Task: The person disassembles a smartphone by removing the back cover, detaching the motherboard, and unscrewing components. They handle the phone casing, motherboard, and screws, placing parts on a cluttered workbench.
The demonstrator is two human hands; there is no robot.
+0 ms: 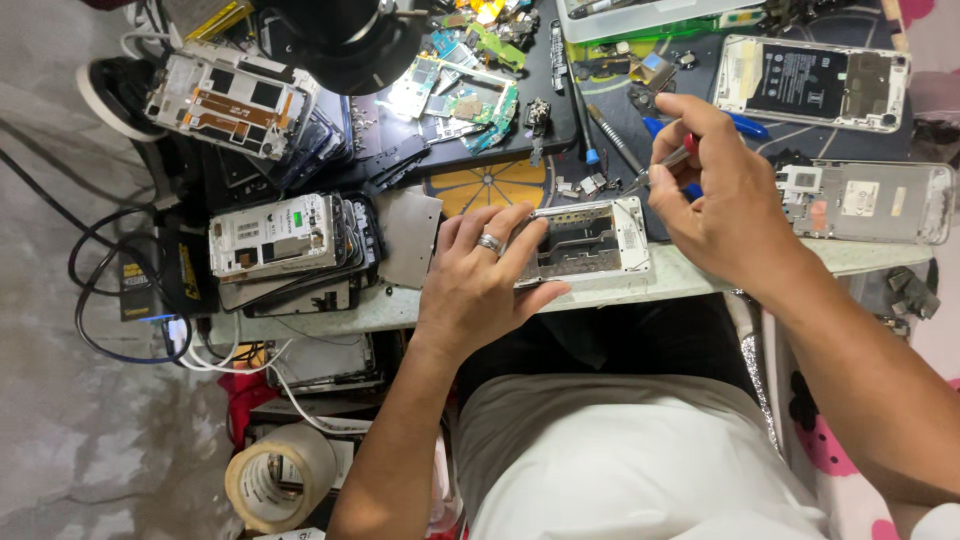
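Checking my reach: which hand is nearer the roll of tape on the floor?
Left. The left hand rests on the phone frame, up-right of the tape roll; the right hand is farther right.

1. Phone frame (590,240): white rim, grey metal inside.
2. Ring (490,243): silver.
3. Screwdriver (672,158): red and silver.
4. Circuit boards (462,95): green.
5. Tape roll (275,478): beige.
6. Cloth (830,450): white with pink spots.

Silver ring on the left hand (478,275), bare forearms, white shirt (640,460), dark trousers (620,335).
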